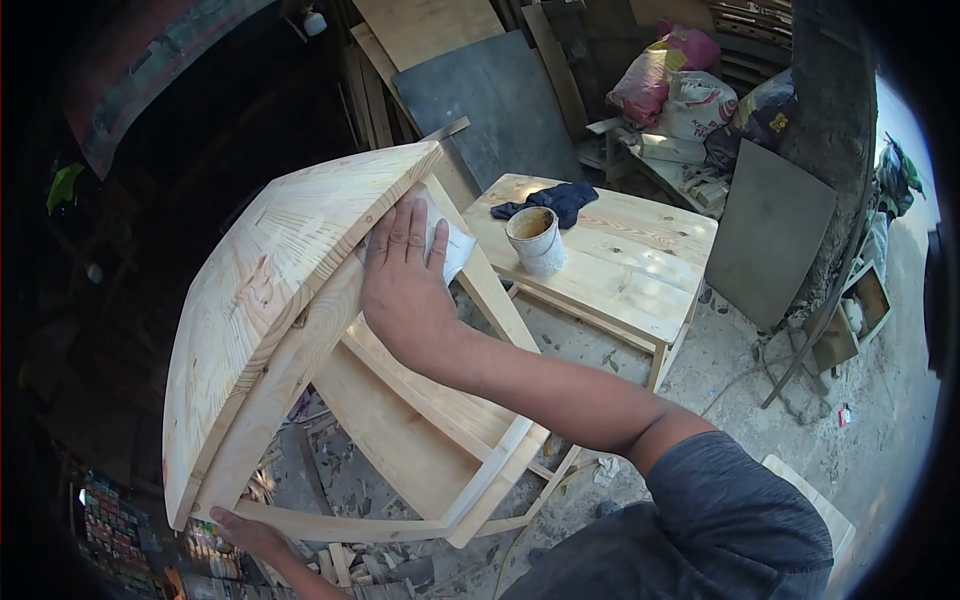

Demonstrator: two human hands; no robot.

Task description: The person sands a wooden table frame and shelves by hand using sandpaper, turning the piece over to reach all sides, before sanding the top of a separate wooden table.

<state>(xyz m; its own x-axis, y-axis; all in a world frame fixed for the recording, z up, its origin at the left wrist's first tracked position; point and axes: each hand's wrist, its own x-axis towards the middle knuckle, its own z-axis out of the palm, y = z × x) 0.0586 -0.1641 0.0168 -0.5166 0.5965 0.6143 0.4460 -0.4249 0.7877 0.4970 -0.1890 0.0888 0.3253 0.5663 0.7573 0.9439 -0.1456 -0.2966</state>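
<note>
A pale wooden table (270, 240) stands tilted at the left, its top edge and legs facing me. My right hand (405, 265) lies with outstretched fingers on a white sheet (458, 250), pressed against the frame just under the tabletop, near its upper corner. Part of the sheet is hidden beneath the palm. Down at the lower left, my left hand (245, 535) holds the table's lower corner, with its fingers partly hidden by the wood.
A second wooden table (630, 245) at the centre right bears a stained white bucket (537, 240) and a dark cloth (562, 200). Behind it are a dark board (490, 105) and full sacks (695, 105). Wood scraps (345, 562) litter the floor below.
</note>
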